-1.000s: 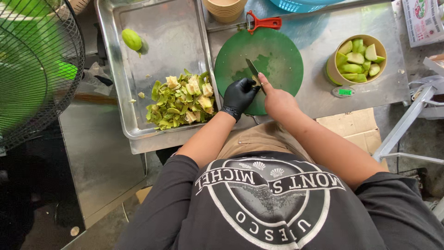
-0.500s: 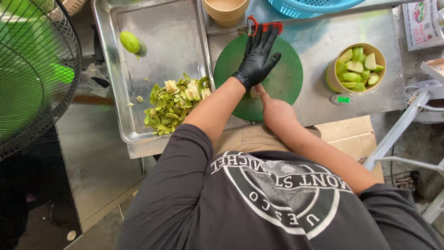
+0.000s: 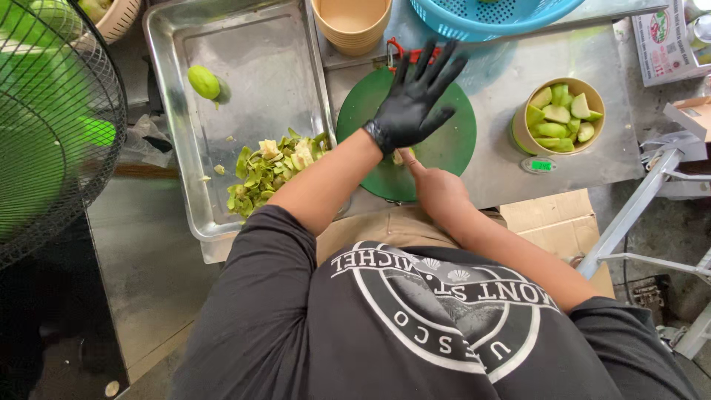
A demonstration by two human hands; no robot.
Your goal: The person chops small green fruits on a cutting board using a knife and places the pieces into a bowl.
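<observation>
a steel counter (image 3: 511,178) is filling the view, with a fan (image 3: 44,126) standing far left of the fingers. left of them, a metal tray (image 3: 244,74) is catching a heap of green peelings (image 3: 270,170) and keeping one whole green fruit (image 3: 204,81) ready. the gloved left hand (image 3: 411,107) is hovering over the round green cutting board (image 3: 452,144), fingers (image 3: 444,67) spread wide and holding nothing. just below, the bare right hand (image 3: 437,189) is resting on the board's near edge; what it is gripping, i cannot tell. right of both, a bowl of cut pieces (image 3: 559,115) is sitting on a scale.

A pale green fruit piece (image 3: 404,155) lies on the round green cutting board (image 3: 452,148), mostly hidden.
</observation>
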